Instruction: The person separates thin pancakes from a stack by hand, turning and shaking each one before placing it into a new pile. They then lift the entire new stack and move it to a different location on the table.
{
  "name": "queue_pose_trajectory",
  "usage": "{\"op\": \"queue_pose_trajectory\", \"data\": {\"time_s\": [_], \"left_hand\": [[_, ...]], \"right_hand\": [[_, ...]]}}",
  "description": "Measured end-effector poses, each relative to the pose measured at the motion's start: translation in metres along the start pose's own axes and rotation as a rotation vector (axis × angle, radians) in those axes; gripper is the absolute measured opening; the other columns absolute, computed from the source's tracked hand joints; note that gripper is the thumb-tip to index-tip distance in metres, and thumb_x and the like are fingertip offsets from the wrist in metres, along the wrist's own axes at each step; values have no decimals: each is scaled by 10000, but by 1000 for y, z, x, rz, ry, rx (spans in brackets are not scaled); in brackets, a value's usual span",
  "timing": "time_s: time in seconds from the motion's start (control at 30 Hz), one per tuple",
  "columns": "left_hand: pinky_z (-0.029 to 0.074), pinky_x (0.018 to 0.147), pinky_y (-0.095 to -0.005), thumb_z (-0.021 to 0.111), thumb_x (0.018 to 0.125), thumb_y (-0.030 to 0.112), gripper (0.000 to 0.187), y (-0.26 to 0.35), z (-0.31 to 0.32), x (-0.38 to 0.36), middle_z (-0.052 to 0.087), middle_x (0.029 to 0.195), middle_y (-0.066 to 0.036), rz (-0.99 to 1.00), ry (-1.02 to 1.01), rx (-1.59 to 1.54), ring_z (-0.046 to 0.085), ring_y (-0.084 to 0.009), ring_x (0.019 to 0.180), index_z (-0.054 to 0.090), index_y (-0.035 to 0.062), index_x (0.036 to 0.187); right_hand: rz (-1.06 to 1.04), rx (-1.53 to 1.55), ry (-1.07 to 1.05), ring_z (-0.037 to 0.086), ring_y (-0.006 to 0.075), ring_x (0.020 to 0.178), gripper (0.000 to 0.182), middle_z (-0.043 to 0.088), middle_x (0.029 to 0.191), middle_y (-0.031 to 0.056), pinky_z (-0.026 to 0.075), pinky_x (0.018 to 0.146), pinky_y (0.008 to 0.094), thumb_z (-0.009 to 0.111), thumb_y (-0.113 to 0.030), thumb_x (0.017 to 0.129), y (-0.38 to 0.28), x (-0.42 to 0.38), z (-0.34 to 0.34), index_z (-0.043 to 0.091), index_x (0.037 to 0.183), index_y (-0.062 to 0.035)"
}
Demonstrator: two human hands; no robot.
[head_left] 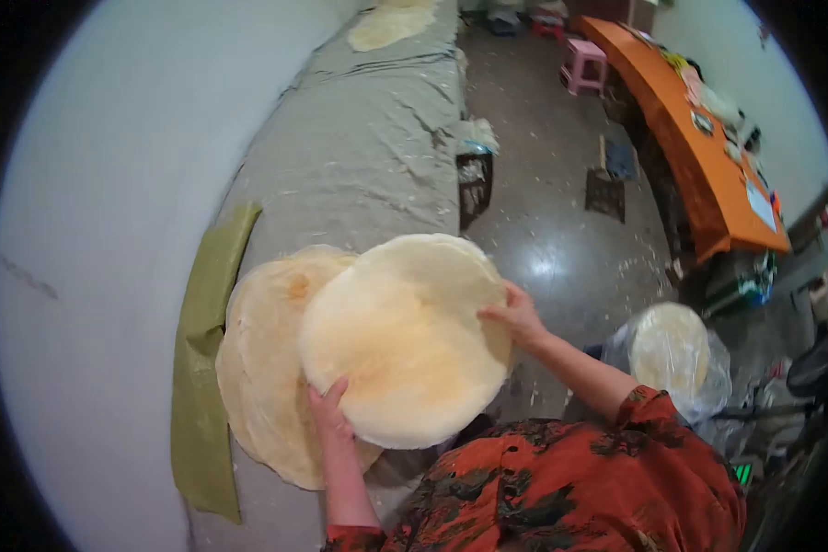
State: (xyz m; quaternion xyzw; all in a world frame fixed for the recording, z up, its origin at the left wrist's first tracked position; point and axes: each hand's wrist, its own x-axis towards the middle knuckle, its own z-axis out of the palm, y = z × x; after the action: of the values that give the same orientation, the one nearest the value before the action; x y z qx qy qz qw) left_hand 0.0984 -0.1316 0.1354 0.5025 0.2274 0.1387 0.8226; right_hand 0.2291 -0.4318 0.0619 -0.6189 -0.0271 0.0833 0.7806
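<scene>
Between my two hands I hold a large round flatbread (405, 340), pale with light brown patches. My left hand (331, 409) grips its lower left edge, thumb on top and fingers underneath. On the right rim, my right hand (517, 316) has its thumb over the top, with the other fingers mostly hidden behind the edge. Partly covered by the held bread, another wide flatbread (267, 368) lies on the grey cloth-covered table (340, 166). A folded olive-green cloth (205, 368) rests along that bread's left side.
More flatbread (386, 28) lies at the table's far end. On my right, round bread in a clear plastic bag (670, 350) stands low. Beyond it are an orange-covered table (672, 120) with small items, a pink stool (584, 66) and a dark crate (605, 195) on the floor.
</scene>
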Motion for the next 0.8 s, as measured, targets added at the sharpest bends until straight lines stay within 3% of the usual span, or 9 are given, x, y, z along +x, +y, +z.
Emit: {"op": "queue_pose_trajectory", "data": {"time_s": [0.1, 0.17, 0.23, 0.33, 0.43, 0.53, 0.67, 0.8], "left_hand": [[515, 779, -397, 602, 706, -61, 532, 17, -31, 0, 563, 1092, -162, 109, 132, -103, 587, -300, 958, 430, -4, 1206], [505, 785, -387, 622, 708, -36, 529, 15, -68, 3, 569, 1082, -153, 39, 258, -114, 582, -278, 963, 437, 2, 1203], [494, 788, -363, 638, 707, -18, 517, 19, -87, -8, 577, 1072, -137, 108, 315, -139, 583, -245, 948, 451, 10, 1189], [486, 786, -335, 650, 701, -6, 501, 26, -97, -50, 585, 1056, -122, 156, 582, -133, 586, -221, 924, 470, 13, 1168], [473, 816, -348, 638, 708, 4, 497, 23, -102, -97, 574, 1078, -112, 254, 692, -220, 577, -226, 945, 463, 16, 1173], [487, 797, -362, 618, 727, 17, 468, 23, -111, -169, 578, 1067, -119, 327, 895, -202, 589, -243, 926, 467, 14, 1170], [516, 742, -384, 615, 715, 7, 461, 22, -130, -271, 582, 1045, -141, 474, 1222, -118, 603, -263, 887, 475, 4, 1154], [523, 745, -385, 598, 718, -4, 460, 24, -155, -359, 577, 1046, -146, 472, 1387, -153, 603, -276, 901, 464, -2, 1158]], "right_hand": [[3, -28, -104, 562, 117, 823, 411, 598, 920, 14, 475, 727, 282, 662, -24, 690, 4, 39, 55, 540, 1083, -18], [104, -75, -275, 574, 127, 823, 391, 604, 932, 30, 484, 719, 288, 646, -9, 699, -8, 52, 91, 545, 1077, -24], [186, -118, -296, 613, 167, 751, 322, 628, 879, 67, 509, 675, 297, 612, 4, 723, -2, 59, 122, 559, 1040, -3], [235, -139, -448, 615, 170, 731, 322, 629, 867, 70, 510, 659, 300, 594, 23, 725, -13, 56, 163, 556, 1044, 3], [209, -174, -659, 602, 158, 801, 341, 617, 928, 70, 503, 697, 298, 622, -9, 740, -20, 51, 204, 533, 1069, -3], [313, -200, -943, 595, 155, 833, 362, 616, 935, 64, 498, 717, 294, 653, -23, 732, -15, 25, 261, 533, 1074, -12], [360, 70, -1198, 600, 155, 804, 361, 622, 929, 69, 502, 702, 285, 651, 0, 738, 31, -54, 331, 538, 1081, -17], [401, 40, -1362, 602, 153, 792, 338, 624, 929, 79, 506, 690, 283, 622, 20, 758, 22, -144, 382, 540, 1084, -13]]}}
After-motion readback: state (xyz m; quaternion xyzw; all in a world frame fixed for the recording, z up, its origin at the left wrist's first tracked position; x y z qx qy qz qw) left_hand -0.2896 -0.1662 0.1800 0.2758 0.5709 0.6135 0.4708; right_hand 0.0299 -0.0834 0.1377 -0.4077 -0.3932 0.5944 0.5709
